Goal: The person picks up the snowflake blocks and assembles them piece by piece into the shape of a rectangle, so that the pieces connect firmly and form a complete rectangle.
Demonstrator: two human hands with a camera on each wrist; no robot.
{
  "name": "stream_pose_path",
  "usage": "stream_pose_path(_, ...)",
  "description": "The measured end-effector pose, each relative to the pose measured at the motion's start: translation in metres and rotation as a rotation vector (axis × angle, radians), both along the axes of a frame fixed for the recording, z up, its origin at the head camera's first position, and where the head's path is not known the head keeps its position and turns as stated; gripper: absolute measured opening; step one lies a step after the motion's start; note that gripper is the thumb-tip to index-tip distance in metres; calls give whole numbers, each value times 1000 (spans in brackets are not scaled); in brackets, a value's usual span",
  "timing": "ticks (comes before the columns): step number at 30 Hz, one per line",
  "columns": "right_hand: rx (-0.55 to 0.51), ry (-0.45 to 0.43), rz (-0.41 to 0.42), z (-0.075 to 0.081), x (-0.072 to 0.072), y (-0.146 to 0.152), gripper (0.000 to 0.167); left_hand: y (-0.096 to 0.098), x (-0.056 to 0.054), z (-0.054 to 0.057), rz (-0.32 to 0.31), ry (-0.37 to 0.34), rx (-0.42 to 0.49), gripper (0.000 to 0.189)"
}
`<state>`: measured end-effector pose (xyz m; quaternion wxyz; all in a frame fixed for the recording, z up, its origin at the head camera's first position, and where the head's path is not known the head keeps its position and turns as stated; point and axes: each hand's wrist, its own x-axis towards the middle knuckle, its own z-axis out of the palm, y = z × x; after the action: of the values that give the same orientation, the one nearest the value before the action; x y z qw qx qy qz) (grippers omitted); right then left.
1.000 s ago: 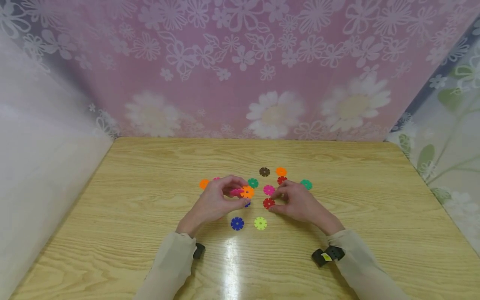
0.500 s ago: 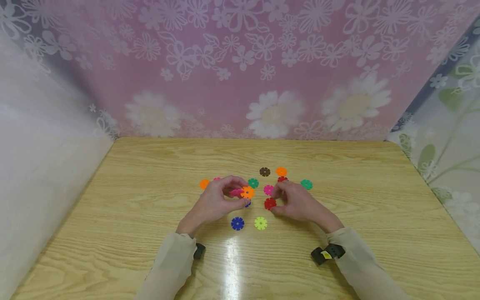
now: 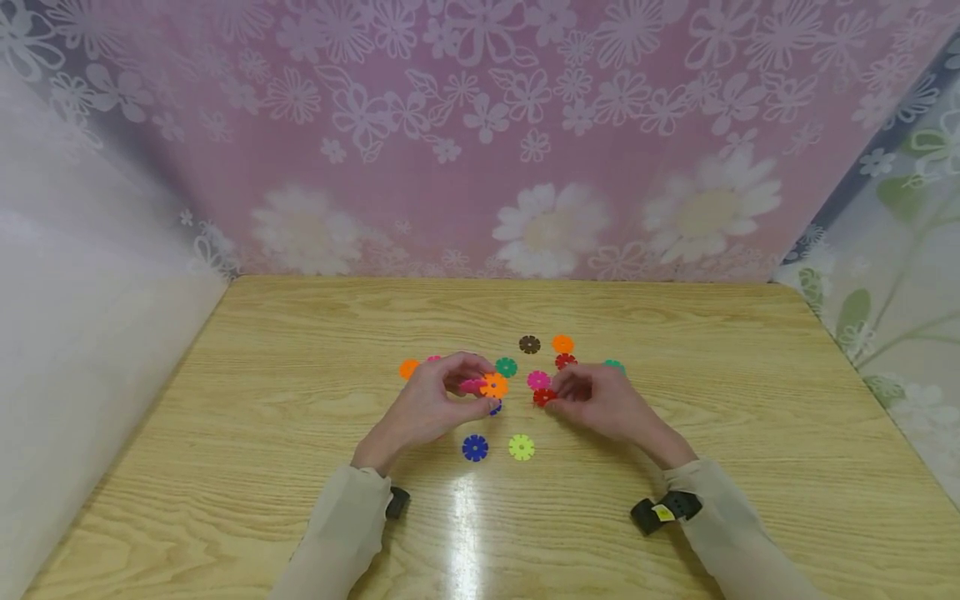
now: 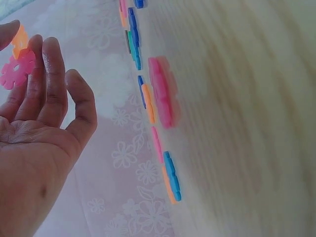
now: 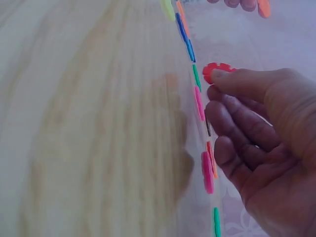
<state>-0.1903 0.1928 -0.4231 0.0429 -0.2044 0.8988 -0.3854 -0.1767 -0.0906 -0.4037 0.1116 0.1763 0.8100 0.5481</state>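
Note:
My left hand (image 3: 433, 404) holds an orange notched disc (image 3: 494, 385) joined to a pink notched disc (image 3: 472, 385), both raised off the table. In the left wrist view the thumb and a finger pinch the orange disc (image 4: 20, 42), and the pink disc (image 4: 18, 68) hangs beside it. To the right, my right hand (image 3: 600, 400) pinches a red notched disc (image 3: 544, 397) between thumb and index finger. The right wrist view shows that red disc (image 5: 217, 70) lifted clear of the tabletop, the other fingers curled loosely below it. A gap separates the two hands.
Loose discs lie flat on the wooden table (image 3: 300, 517): dark blue (image 3: 475, 447), yellow-green (image 3: 521, 447), pink (image 3: 538, 381), green (image 3: 506, 367), brown (image 3: 529, 344), orange (image 3: 562, 343) and another red (image 3: 566, 361). More discs sit partly hidden behind the left hand. A floral cloth (image 3: 420, 208) hangs behind.
The red disc has come up off the table in my right hand and tilted, shifting slightly right. My left hand with the joined discs has barely moved.

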Motion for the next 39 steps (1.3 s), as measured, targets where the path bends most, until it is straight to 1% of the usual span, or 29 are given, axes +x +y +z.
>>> stream_pose_path(7, -122, -34, -47, 3, 0, 4, 11, -1, -1, 0, -15, 12, 3, 34)
stream_pose_path(14, -188, -62, -76, 11, 4, 1, 10, -1, -1, 1, -3, 18, -1, 34)
stream_pose_path(21, -271, -76, -70, 15, 6, -7, 12, 0, -1, 2, 13, 30, -5, 35)
stream_pose_path(27, -279, -54, -44, 19, 10, -13, 8, 1, -1, 3, 20, 32, 4, 36)
stream_pose_path(33, -292, -41, -23, 19, 12, -18, 12, 2, -1, 5, -1, 25, 22, 35)
stream_pose_path(39, -259, -6, -27, 23, 15, -23, 10, 3, 1, 7, -11, 39, 17, 35)
